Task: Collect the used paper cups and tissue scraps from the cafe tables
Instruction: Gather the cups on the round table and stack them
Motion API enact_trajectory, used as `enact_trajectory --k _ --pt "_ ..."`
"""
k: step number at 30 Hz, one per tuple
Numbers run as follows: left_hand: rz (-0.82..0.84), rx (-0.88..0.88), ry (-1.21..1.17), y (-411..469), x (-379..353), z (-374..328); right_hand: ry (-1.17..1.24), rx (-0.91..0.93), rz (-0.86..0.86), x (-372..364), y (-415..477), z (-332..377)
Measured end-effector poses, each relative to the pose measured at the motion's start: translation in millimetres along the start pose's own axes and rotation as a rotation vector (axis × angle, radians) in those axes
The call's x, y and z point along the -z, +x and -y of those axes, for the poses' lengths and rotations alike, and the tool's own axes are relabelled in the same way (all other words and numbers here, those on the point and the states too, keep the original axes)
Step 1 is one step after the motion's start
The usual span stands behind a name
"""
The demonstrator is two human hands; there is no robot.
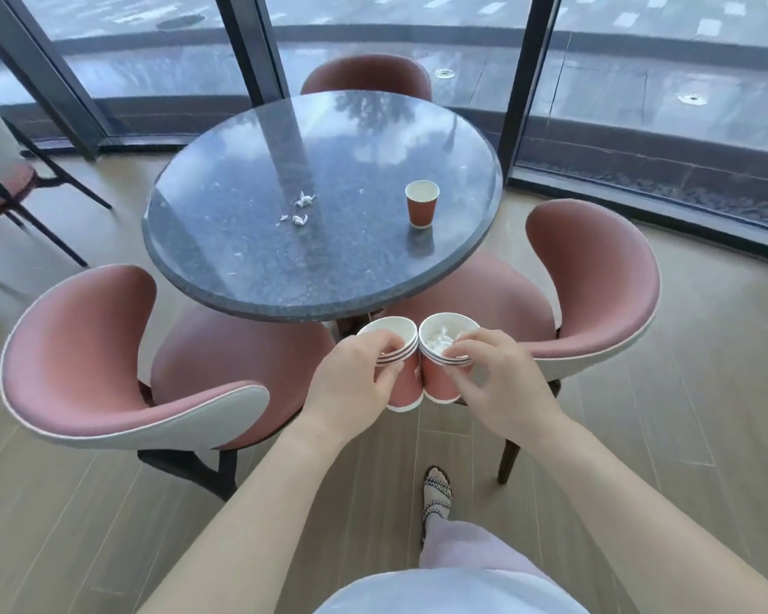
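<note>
Left hand (355,370) clamps left stack (406,387) | right hand (493,374) clamps right stack (437,385), nested for room | desk (240,268): 1 cup (422,210), scraps (302,210) uncollected

Orange-red paper cups (422,209), white tissue scraps (301,209), speckled dark-grey table (249,259), pink chairs (81,343)

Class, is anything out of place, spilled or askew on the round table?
Tissue scraps lie scattered on the round table, and one paper cup stands upright near its right edge. Nothing looks spilled or damaged.

Print on the held cups (405,389) is unreadably small (far chair (366,75) mostly hidden behind table (240,277)).
</note>
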State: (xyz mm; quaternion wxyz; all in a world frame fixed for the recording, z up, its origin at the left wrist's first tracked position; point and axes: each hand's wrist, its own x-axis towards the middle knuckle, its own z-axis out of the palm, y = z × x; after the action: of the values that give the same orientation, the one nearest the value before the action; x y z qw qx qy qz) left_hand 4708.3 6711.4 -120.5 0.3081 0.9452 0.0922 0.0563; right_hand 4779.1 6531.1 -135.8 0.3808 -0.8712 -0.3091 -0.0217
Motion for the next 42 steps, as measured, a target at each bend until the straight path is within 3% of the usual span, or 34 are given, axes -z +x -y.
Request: enact_trajectory --k 9,23,34,42 --pt "-0.055 0.087 0.015 144.9 12.4 13.4 0.006 0.057 0.058 -6.7 158.7 -50.0" --pt "-0.031 0.076 -0.004 259.6 29.7 62.7 0.015 0.015 0.096 -38.6 272.2 -70.7" --pt "0.037 -0.101 -0.028 364.5 72.9 119.9 -0.080 -0.117 -0.097 -66.9 355.3 -64.2" --pt "0.135 -0.116 -0.051 402.6 65.4 155.0 -0.233 -0.240 -0.189 -67.2 387.8 -83.6"
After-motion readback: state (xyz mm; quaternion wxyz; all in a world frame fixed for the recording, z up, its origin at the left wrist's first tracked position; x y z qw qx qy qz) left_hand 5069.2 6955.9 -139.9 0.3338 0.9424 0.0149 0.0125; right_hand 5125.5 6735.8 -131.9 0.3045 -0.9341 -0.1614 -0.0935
